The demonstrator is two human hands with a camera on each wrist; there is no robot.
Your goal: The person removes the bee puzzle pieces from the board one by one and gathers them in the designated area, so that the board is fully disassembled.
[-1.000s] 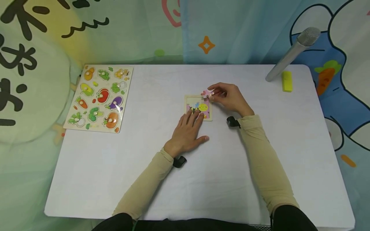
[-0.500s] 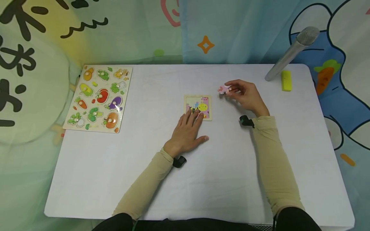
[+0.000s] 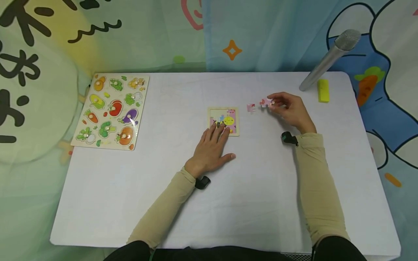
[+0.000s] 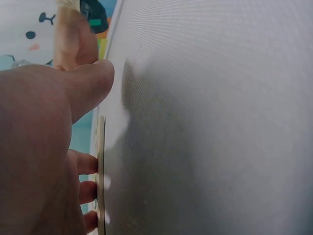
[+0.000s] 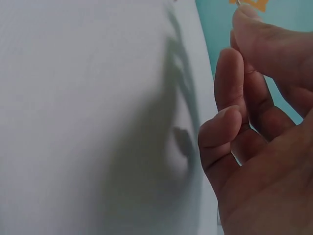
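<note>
My left hand (image 3: 210, 150) lies flat, fingers spread, its fingertips resting on the lower part of a small wooden-framed jigsaw puzzle (image 3: 218, 113). The puzzle shows a yellow round face and pink pieces, with a pale bare area at upper left. In the left wrist view, the fingertips touch the puzzle's thin board (image 4: 101, 171). To the right, my right hand (image 3: 290, 110) pinches a pink jigsaw piece (image 3: 265, 102) between thumb and fingers, low over the table. A second pink piece (image 3: 250, 107) lies on the table between puzzle and hand. Only a sliver of the held piece shows in the right wrist view.
A vegetable peg puzzle board (image 3: 111, 110) lies at the table's back left. At the back right are a grey microphone (image 3: 331, 59) and a yellow block (image 3: 323, 91). A printed curtain (image 3: 147, 36) hangs behind the white table (image 3: 254, 203).
My right hand has moved right, away from the puzzle, with a pink piece in its fingers. Another pink piece now shows on the table behind it. The left hand has stayed put.
</note>
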